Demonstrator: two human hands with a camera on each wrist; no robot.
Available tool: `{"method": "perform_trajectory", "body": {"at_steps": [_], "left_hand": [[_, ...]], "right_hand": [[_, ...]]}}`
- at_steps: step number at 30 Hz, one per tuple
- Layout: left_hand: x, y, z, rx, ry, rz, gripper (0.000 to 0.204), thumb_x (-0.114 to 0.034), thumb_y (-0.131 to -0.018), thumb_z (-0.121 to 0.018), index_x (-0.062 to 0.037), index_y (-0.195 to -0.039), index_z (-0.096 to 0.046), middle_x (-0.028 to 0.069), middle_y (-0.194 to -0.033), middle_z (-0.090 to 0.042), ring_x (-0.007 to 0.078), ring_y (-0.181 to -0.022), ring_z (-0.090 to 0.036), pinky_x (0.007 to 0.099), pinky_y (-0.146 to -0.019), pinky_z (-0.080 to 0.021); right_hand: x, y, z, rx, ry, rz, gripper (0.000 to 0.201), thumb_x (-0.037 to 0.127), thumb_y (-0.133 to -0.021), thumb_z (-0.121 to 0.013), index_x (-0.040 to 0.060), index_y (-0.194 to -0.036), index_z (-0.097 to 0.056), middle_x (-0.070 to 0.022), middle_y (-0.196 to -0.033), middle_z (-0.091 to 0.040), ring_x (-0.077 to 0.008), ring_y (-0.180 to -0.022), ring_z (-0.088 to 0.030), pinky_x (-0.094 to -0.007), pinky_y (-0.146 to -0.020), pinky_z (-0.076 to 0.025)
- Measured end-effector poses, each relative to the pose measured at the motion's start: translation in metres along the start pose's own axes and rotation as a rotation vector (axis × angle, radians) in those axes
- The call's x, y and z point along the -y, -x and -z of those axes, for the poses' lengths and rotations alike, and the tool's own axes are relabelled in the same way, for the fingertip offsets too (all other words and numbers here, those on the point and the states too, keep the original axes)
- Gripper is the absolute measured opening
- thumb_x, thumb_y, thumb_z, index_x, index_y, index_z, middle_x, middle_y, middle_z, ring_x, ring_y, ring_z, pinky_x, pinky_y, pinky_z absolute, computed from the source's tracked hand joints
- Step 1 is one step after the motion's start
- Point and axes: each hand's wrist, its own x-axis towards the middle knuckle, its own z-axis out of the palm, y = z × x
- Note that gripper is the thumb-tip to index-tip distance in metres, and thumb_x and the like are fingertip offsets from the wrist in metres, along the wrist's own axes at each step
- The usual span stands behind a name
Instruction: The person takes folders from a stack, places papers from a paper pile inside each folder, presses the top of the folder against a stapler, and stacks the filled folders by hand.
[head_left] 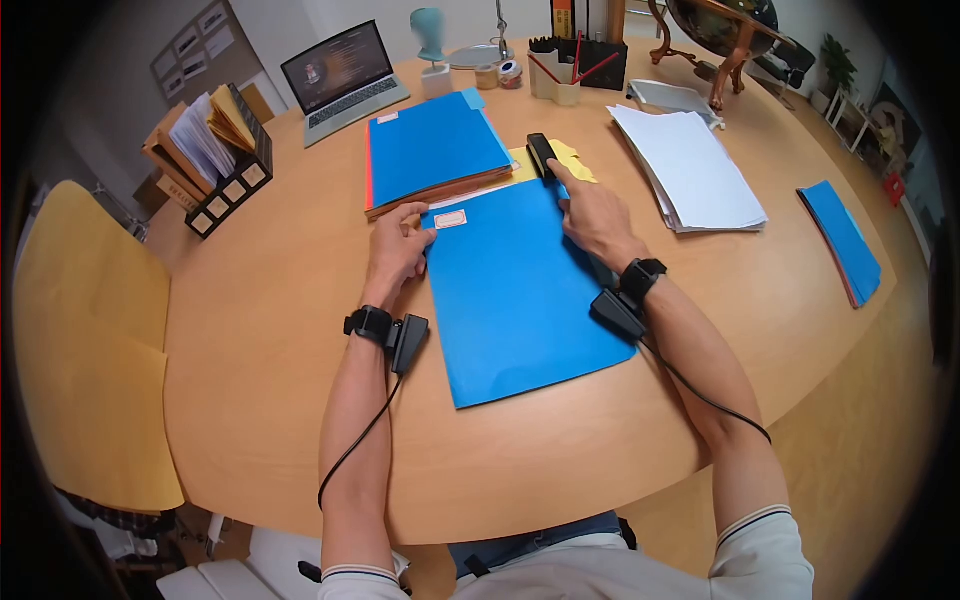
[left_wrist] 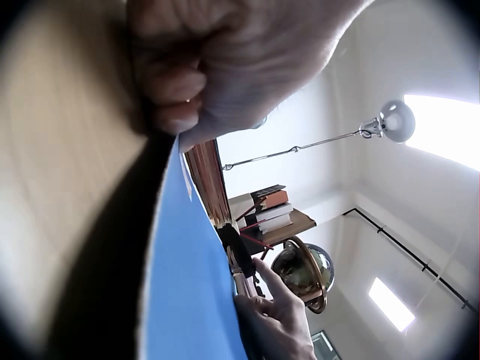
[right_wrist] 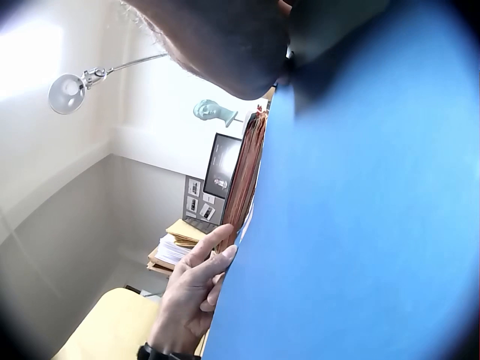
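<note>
A blue folder (head_left: 520, 300) with a white label lies near the middle of the table. At its upper left edge, the left hand (head_left: 398, 248) pinches the folder, thumb on top and index finger stretched towards the stack beyond. The right hand (head_left: 600, 222) is at the upper right edge, thumb against the folder and other fingers curled, partly hidden; its straight index finger touches a black stapler (head_left: 540, 152). Behind the folder sits a thick stack topped by another blue folder (head_left: 435, 145). In the right wrist view the left hand (right_wrist: 187, 289) shows at the folder's edge (right_wrist: 300, 262).
Yellow paper (head_left: 572, 162) lies behind the stapler. White sheets (head_left: 690, 170) and a narrow blue folder (head_left: 840, 240) are on the right. A file holder (head_left: 232, 197), laptop (head_left: 350, 100), pen holder (head_left: 555, 90) and globe (head_left: 725, 25) stand farther off.
</note>
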Motion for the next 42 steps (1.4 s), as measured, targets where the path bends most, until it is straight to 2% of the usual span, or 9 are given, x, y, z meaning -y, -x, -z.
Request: {"method": "perform_trajectory", "body": {"at_steps": [14,16,19,23,31,34,37,41,42], "left_hand": [[-0.001,-0.015,-0.006,-0.052,-0.054,0.046,0.028,-0.009,-0.091,-0.074,0.0028,-0.116,-0.074,-0.0001,-0.062,-0.060,0.0059,-0.044,-0.046,0.0233,-0.041,-0.035],[0.002,-0.011,-0.003,-0.019,0.008,0.043,0.026,-0.008,-0.090,-0.074,0.0034,-0.113,-0.075,0.0018,-0.066,-0.064,0.0064,-0.044,-0.047,0.0237,-0.040,-0.036],[0.000,0.000,0.010,0.120,0.064,0.053,0.023,-0.006,-0.088,-0.074,0.0033,-0.108,-0.077,0.0040,-0.070,-0.067,0.0066,-0.045,-0.049,0.0234,-0.041,-0.037],[-0.013,0.021,0.028,0.441,-0.055,0.120,0.020,-0.006,-0.086,-0.076,0.0033,-0.104,-0.077,0.0043,-0.068,-0.067,0.0059,-0.047,-0.054,0.0209,-0.042,-0.039],[-0.024,0.036,0.027,0.441,-0.098,0.195,0.027,-0.009,-0.086,-0.079,0.0008,-0.111,-0.076,0.0017,-0.065,-0.065,0.0060,-0.051,-0.057,0.0207,-0.044,-0.041],[-0.006,0.033,0.039,0.430,0.061,0.090,0.054,-0.012,-0.088,-0.079,-0.0019,-0.138,-0.061,0.0033,-0.072,-0.066,0.0065,-0.056,-0.059,0.0206,-0.048,-0.043],[0.008,0.032,0.050,0.450,0.520,-0.007,0.086,-0.045,-0.099,-0.064,-0.0100,-0.162,-0.018,0.0131,-0.105,-0.070,0.0125,-0.075,-0.066,0.0236,-0.058,-0.049],[0.009,0.029,0.043,0.300,0.770,-0.081,0.108,-0.086,-0.086,-0.046,-0.0085,-0.158,-0.029,0.0233,-0.123,-0.065,0.0248,-0.097,-0.068,0.0390,-0.081,-0.057],[0.010,0.029,0.050,0.499,0.800,-0.033,0.120,-0.093,-0.077,-0.045,-0.0074,-0.159,-0.027,0.0273,-0.129,-0.060,0.0339,-0.110,-0.064,0.0441,-0.090,-0.055]], "right_hand": [[-0.008,-0.002,-0.007,-0.024,-0.065,0.002,0.064,0.011,-0.091,-0.064,0.0231,-0.151,-0.046,-0.0221,-0.092,-0.071,-0.0412,-0.087,-0.068,-0.0507,-0.076,-0.052],[-0.023,-0.005,-0.017,-0.128,-0.263,-0.056,0.070,0.011,-0.087,-0.069,0.0180,-0.152,-0.044,-0.0173,-0.084,-0.069,-0.0321,-0.077,-0.069,-0.0434,-0.073,-0.052],[-0.041,-0.006,-0.008,0.036,-0.843,-0.032,0.074,0.009,-0.081,-0.077,-0.0038,-0.146,-0.045,-0.0044,-0.072,-0.062,-0.0112,-0.067,-0.058,-0.0267,-0.065,-0.048],[-0.037,0.004,0.046,0.607,-0.779,-0.191,0.032,0.006,-0.081,-0.074,-0.0020,-0.111,-0.066,-0.0045,-0.065,-0.064,-0.0110,-0.053,-0.063,-0.0236,-0.043,-0.039],[-0.038,0.006,0.046,0.712,-0.743,-0.172,0.023,0.009,-0.079,-0.082,0.0045,-0.092,-0.062,0.0009,-0.061,-0.061,-0.0083,-0.045,-0.055,-0.0223,-0.040,-0.033],[-0.043,0.007,0.042,0.601,-0.975,-0.301,0.022,0.005,-0.081,-0.080,0.0052,-0.093,-0.061,0.0022,-0.062,-0.050,-0.0069,-0.047,-0.042,-0.0236,-0.043,-0.032],[-0.067,0.002,0.028,0.514,-1.329,-0.231,0.021,0.012,-0.090,-0.074,0.0029,-0.104,-0.062,0.0029,-0.061,-0.054,-0.0050,-0.041,-0.043,-0.0253,-0.036,-0.034],[-0.091,-0.011,0.005,0.252,-1.647,-0.103,0.021,0.020,-0.098,-0.070,0.0053,-0.103,-0.056,0.0004,-0.071,-0.063,-0.0046,-0.046,-0.053,-0.0189,-0.042,-0.046],[-0.093,-0.013,0.001,0.188,-1.714,-0.116,0.018,0.019,-0.099,-0.068,0.0072,-0.101,-0.055,0.0004,-0.074,-0.063,-0.0048,-0.050,-0.056,-0.0182,-0.046,-0.048]]}}
